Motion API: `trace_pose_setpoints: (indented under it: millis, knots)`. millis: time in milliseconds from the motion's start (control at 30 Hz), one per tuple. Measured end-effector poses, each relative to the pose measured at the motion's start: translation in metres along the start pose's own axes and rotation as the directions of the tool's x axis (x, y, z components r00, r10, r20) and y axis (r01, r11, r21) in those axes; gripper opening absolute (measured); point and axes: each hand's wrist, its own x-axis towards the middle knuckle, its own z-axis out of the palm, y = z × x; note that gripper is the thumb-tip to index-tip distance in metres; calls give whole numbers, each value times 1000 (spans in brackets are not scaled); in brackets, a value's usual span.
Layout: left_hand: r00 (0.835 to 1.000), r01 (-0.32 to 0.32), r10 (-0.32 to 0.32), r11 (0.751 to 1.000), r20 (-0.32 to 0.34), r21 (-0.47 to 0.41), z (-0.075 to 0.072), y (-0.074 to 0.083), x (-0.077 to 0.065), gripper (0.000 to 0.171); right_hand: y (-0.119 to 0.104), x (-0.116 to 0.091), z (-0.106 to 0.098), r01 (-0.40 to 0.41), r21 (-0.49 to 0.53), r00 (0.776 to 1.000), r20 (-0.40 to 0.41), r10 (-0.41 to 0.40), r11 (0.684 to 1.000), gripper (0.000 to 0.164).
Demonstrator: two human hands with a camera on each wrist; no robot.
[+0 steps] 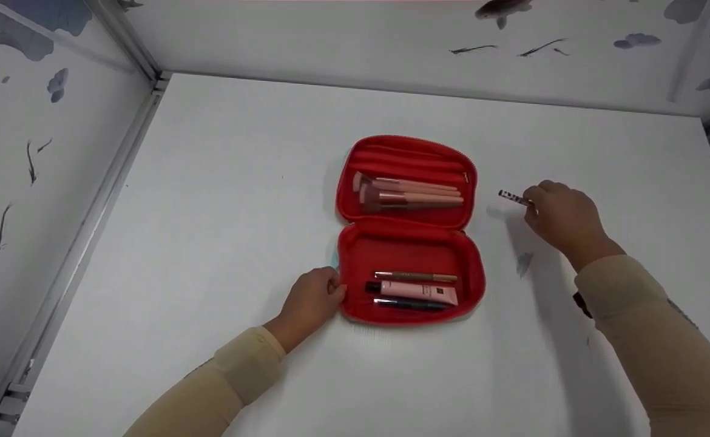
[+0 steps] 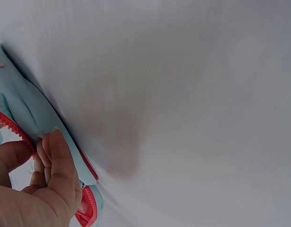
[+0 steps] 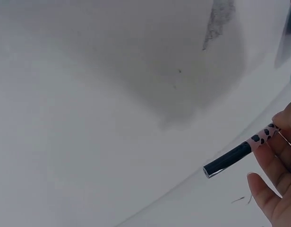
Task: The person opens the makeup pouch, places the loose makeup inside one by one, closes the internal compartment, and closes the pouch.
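Note:
An unzipped makeup bag [image 1: 409, 247] lies spread flat on the table, red inside and light blue outside. My left hand [image 1: 309, 300] pinches the left rim of its near half, thumb inside and fingers against the blue outer wall [image 2: 46, 111]. To the right of the bag, my right hand [image 1: 564, 218] holds a slim cosmetic pen [image 3: 228, 158] above the table. This pen has a dark glossy end and a pink section with black spots. In the near half lie a brown-gold pen [image 1: 415, 277], a pink squeeze tube [image 1: 422, 291] and a dark pen [image 1: 412, 304].
Several makeup brushes [image 1: 419, 197] with pink handles lie in the bag's far half. The white table [image 1: 209, 212] meets a back wall panel [image 1: 331, 42] and a left panel [image 1: 51, 152], both printed with fish and plant shapes. A grey smudge [image 1: 524, 264] marks the tabletop.

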Motion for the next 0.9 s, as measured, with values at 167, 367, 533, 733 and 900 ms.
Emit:
trace_pose_setpoints:
  millis: [167,367,533,733,900]
  knots:
    - [1000,6,-6,1000,5,-11,0,-1,-1,10,-17,-3,-12,14,19,999,33,-15,1000,19]
    - [1000,-7,7,1000,-2,0,-1,0,-2,12,-41,-7,-23,86,20,996,23,-86,996,21]
    - [1000,-9,9,1000,-4,13,-1,1,-3,13,-63,-11,-27,162,8,987,20,-162,987,24]
    - [1000,-15,15,1000,-5,15,-2,0,-2,13,-89,-20,-24,252,27,967,24,-253,967,26]
    - [1000,-13,13,1000,-4,13,-2,0,-2,10,-110,-23,-19,326,42,944,30,-328,944,29]
